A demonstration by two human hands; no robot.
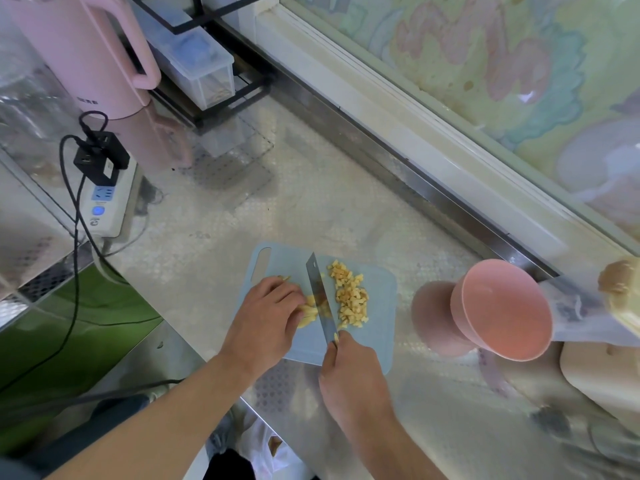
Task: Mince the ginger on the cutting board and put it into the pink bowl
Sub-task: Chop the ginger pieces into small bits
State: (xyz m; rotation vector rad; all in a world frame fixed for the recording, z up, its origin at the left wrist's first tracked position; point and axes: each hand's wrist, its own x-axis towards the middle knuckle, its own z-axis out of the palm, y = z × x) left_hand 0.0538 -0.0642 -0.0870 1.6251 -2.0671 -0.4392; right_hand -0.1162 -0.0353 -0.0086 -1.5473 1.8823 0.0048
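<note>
Ginger (349, 299) lies half diced on our blue cutting board (381, 327); our left hand (266, 313) pins uncut strips, our right hand (349, 372) grips the knife (320, 299), pink bowl (502, 313) waiting nearby for finer mincing.

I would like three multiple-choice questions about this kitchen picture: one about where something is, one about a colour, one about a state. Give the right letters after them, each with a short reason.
1. Where does the pink bowl stand relative to the cutting board?
A. To its right
B. To its left
C. On top of it

2. What colour is the cutting board?
A. Green
B. Light blue
C. White

3. What is the state of the pink bowl?
A. Full of ginger
B. Upside down
C. Empty

Answers:
1 A: the bowl sits on the counter beyond the board's right edge.
2 B: its bare surface is pale blue.
3 C: the diced ginger lies on the board beside the knife, which the right hand grips; the left hand holds the uncut ginger strips.
</note>
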